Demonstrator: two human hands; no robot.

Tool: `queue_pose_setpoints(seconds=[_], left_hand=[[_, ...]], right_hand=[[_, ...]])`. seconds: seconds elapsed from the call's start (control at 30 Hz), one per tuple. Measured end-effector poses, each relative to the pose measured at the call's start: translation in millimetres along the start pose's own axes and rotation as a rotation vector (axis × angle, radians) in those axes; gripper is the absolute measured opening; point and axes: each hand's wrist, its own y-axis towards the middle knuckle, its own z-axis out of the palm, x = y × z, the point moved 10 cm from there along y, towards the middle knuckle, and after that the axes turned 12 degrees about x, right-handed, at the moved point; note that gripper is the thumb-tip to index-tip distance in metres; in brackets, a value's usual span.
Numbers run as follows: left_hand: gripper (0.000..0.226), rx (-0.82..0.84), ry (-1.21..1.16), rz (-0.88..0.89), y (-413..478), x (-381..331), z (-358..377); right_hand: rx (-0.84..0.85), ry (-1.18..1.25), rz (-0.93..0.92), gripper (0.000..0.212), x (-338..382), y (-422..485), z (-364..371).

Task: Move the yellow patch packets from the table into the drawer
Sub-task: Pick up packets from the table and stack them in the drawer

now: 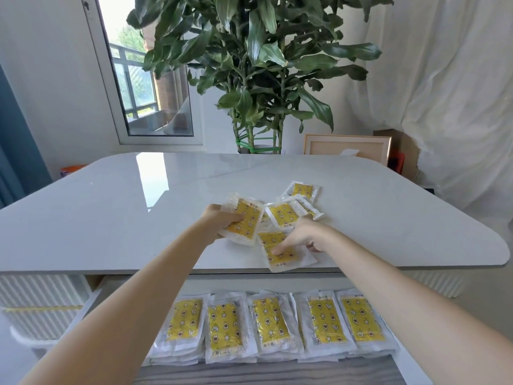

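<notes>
Head view shows our left hand (222, 218) with fingers closed around a small stack of yellow packets (244, 222), gathered so several travel at once. Our right hand (302, 237) presses spread, open fingers (277, 250) flat on another packet (280, 251) near the tabletop (111, 207) edge, probably to slide it off. More packets (302, 190) lie beyond; the drawer (277, 370) below already holds five neat piles.

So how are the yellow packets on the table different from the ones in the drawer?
The packets on the table lie jumbled, overlapping at different angles; the packets in the drawer sit in a neat row of stacks. The left hand grips some table packets and the right hand presses one; nobody touches the drawer ones. Both have the same yellow print in clear wrappers.
</notes>
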Motion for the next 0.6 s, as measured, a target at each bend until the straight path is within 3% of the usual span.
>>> queue_pose_setpoints(seconds=[0.1,0.37,0.6], left_hand=[[0.028,0.021,-0.014,0.023,-8.8,0.1,-0.2],[0.013,0.01,-0.079,0.094,-34.4,-2.1,-3.7],[0.02,-0.018,-0.115,0.124,-60.2,-1.2,-25.8]], right_hand=[[0.007,0.009,0.007,0.102,1.4,-2.1,-1.1],[0.01,0.126,-0.024,0.085,-0.3,-15.4,7.7],[-0.073,0.315,-0.063,0.076,0.6,-35.6,8.7]])
